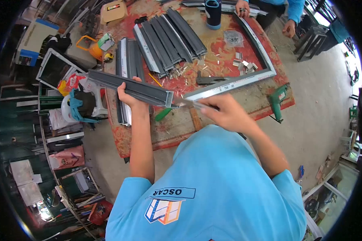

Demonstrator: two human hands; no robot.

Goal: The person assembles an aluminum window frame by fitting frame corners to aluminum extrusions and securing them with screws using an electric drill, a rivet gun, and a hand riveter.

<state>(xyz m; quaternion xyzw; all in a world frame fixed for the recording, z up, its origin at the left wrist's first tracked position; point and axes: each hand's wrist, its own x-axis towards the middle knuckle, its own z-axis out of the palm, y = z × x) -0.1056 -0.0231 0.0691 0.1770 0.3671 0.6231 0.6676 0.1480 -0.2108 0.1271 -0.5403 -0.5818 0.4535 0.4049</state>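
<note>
My left hand (133, 96) is closed around a dark grey metal profile (149, 91), held slanted above the table with its cut end toward the middle. Closed on a thin, flat metal tool, my right hand (226, 111) is slightly smeared by motion. The blade of that flat metal tool (184, 103) points at the profile's cut end; I cannot tell its exact kind. Below the profile lies a green handle (163, 115). An angled frame piece (231, 85) rests just beyond my right hand, with a dark tool (211, 80) beside it.
Stacked profiles (165, 40) cover the far part of the red worktable (126, 146); more profiles (124, 60) lie at its left. Small metal brackets (244, 64), a dark cup (213, 14) and a green drill (278, 100) stand around. Another person's hand (242, 8) touches the frame's far end.
</note>
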